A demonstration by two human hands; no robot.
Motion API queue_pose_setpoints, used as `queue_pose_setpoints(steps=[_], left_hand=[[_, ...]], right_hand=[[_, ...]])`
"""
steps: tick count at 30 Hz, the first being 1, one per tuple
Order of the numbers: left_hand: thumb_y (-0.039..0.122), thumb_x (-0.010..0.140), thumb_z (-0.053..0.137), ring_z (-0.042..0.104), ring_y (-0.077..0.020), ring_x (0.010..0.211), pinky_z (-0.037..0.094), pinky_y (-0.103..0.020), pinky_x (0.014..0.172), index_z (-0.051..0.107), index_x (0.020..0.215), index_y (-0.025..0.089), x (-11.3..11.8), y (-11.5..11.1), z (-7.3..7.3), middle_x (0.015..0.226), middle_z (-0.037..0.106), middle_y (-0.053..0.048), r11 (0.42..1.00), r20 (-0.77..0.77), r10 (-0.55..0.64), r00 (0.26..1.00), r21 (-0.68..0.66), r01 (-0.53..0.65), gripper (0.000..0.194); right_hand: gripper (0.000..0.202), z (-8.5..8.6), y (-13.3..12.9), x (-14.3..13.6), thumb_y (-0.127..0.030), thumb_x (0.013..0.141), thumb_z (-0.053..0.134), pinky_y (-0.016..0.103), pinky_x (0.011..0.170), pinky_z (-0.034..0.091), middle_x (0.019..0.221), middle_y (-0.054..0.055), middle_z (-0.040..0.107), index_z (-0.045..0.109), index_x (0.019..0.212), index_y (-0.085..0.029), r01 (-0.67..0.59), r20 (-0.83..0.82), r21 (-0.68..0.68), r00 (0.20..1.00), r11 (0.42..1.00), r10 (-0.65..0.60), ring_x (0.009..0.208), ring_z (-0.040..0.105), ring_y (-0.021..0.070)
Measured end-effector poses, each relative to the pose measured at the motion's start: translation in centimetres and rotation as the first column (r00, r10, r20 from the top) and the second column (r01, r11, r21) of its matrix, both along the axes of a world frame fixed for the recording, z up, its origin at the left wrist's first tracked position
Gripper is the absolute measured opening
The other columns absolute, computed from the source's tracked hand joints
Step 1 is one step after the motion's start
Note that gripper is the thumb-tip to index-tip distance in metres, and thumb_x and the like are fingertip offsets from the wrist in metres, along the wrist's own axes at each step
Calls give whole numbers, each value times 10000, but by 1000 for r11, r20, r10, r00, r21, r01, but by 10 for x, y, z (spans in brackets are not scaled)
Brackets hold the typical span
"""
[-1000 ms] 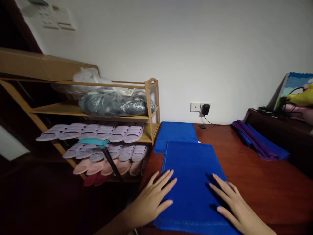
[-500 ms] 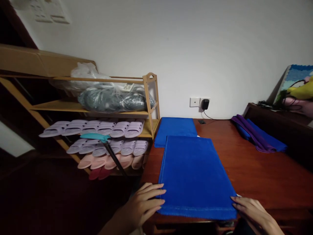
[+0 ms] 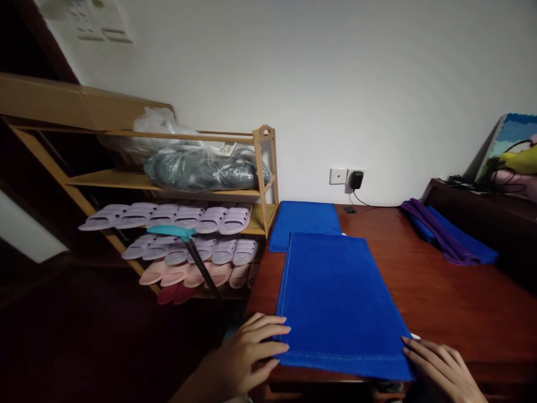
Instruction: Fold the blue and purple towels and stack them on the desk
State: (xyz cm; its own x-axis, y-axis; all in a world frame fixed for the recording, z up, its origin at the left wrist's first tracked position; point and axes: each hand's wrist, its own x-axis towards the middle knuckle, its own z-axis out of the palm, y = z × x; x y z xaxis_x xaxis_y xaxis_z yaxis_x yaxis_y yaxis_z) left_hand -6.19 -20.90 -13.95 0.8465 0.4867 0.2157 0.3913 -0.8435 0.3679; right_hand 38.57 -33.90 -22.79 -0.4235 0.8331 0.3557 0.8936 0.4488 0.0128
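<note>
At the near left corner: the left hand (image 3: 243, 355), fingers extended and slightly parted, tips touching the edge of the folded blue cloth (image 3: 339, 302).
At the near right corner: the right hand (image 3: 447, 366), fingertips on the cloth; its thumb is hidden, so whether it pinches cannot be told.
Blue cloth: flat between both hands, its stitched near hem along the front of the bench (image 3: 444, 305).
Bench surface: smooth, reddish brown, faintly glossy.
Behind the cloth: a second blue cloth (image 3: 306, 215), its near edge meeting the first.
Bench's far right: a purple cloth (image 3: 444, 238) lying over more blue fabric (image 3: 472, 238), beside a dark raised ledge.
Wall: pale and plain, with a black plug (image 3: 356, 179) in a socket just above the bench.
Left of the bench: a wooden rack (image 3: 260, 173) with a plastic-wrapped grey bundle (image 3: 201, 170), rows of lilac slippers (image 3: 235, 221) and pink slippers (image 3: 174, 272).
Floor: very dark, details lost.
</note>
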Motion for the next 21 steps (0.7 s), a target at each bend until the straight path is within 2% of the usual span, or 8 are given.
queue_pose_setpoints(steps=[4,9,13,16,18,21], left_hand=[[173,847,604,494,-219,1227,351,-370,1047,661,1096,306,-2,1,-8,1265,602,-14,997,7,32,999,-65,-31,288],[152,814,620,476,-212,1232,338,-360,1048,670,1038,302,0,-2,-15,1229,617,0,984,23,118,993,-139,-114,274],[76,727,628,493,-215,1186,369,-330,1005,652,932,266,10,-8,-7,1203,602,3,950,5,234,972,-213,-228,281],[49,709,595,522,-204,1100,360,-336,990,617,871,241,18,-11,3,1150,584,-2,935,-12,271,963,-236,-266,252],[50,733,569,525,-183,1047,365,-321,965,592,851,234,22,-12,8,1111,568,2,930,-15,272,962,-254,-267,220],[79,784,563,516,-161,992,372,-296,927,573,819,225,24,-10,12,1059,555,8,931,-23,243,970,-274,-240,151]], right_hand=[[470,-3,2,-3,-299,911,433,322,866,480,1343,1,522,432,1378,-352,13,-94,-7,995,1000,-13,1152,552,213],[375,-10,11,-5,-358,914,369,331,811,513,1136,-4,662,611,1198,-385,73,-278,7,958,997,-68,969,643,211],[383,-8,23,-5,-432,904,347,326,725,541,996,-2,705,668,1107,-384,97,-327,-26,940,995,-101,873,669,220],[359,-4,28,-2,-469,890,379,323,647,539,867,-6,719,679,1075,-403,107,-314,-23,943,994,-109,762,677,221],[328,-4,24,-1,-450,893,401,322,689,516,925,-10,717,679,1059,-402,111,-292,9,951,994,-104,812,673,217],[308,-5,13,-3,-415,899,428,336,818,443,1137,-7,662,642,1115,-372,113,-254,73,963,991,-91,995,626,223]])
